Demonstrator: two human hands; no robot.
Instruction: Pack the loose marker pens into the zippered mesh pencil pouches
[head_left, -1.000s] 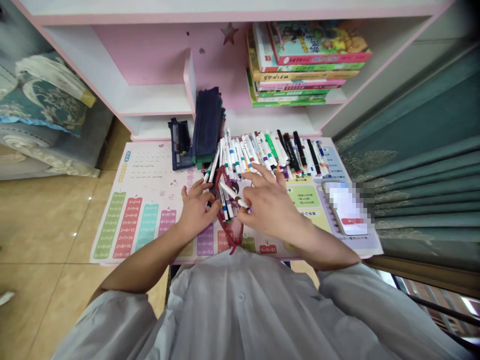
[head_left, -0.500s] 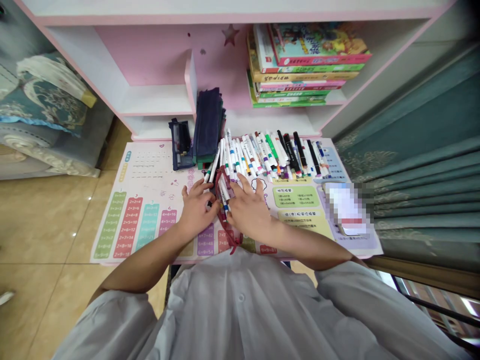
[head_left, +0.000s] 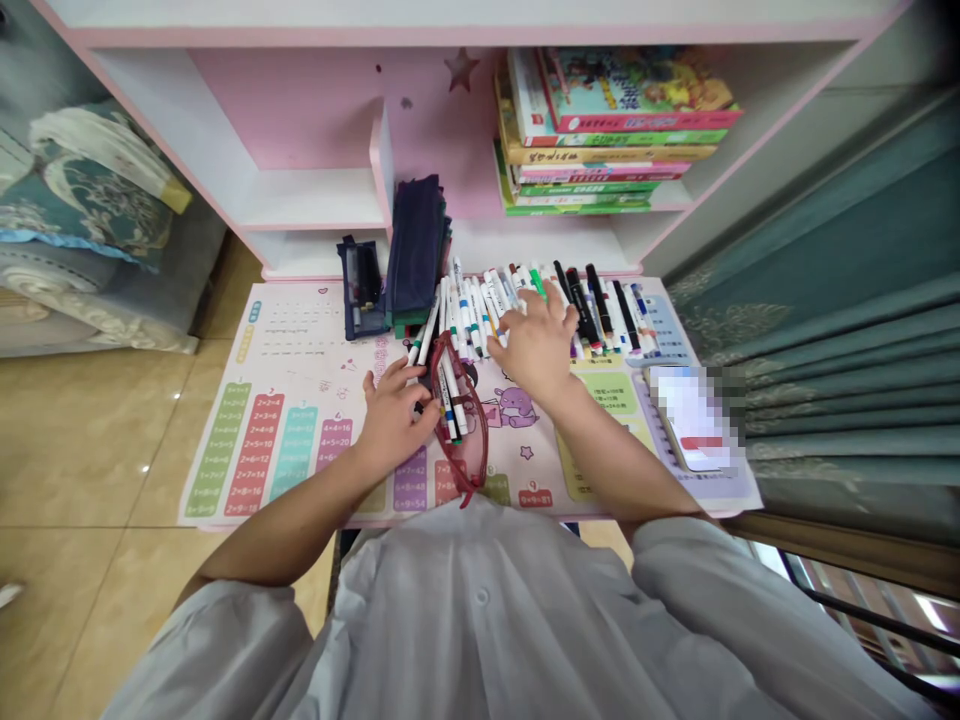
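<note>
A dark red zippered pencil pouch point(head_left: 480, 430) lies unzipped before me, with several white markers point(head_left: 451, 395) inside it. My left hand point(head_left: 397, 415) is at its left edge, thumb and forefinger closed on the rim and the other fingers spread. Over the row of loose markers point(head_left: 472, 310) at the back of the desk is my right hand point(head_left: 536, 345), fingers apart and tips down among the pens. I see nothing held in it, though the fingertips partly hide the markers under them.
Dark blue pouches point(head_left: 415, 250) are stacked left of the markers, beside a small navy case point(head_left: 364, 290). A phone point(head_left: 690, 415) lies at the right on the printed desk mat point(head_left: 300, 340). Books point(head_left: 607, 150) are piled on the shelf. A curtain point(head_left: 847, 300) hangs at the right.
My right hand has moved from the pouch up and right to the loose markers, uncovering the pouch's right side. The left hand has stayed at the pouch.
</note>
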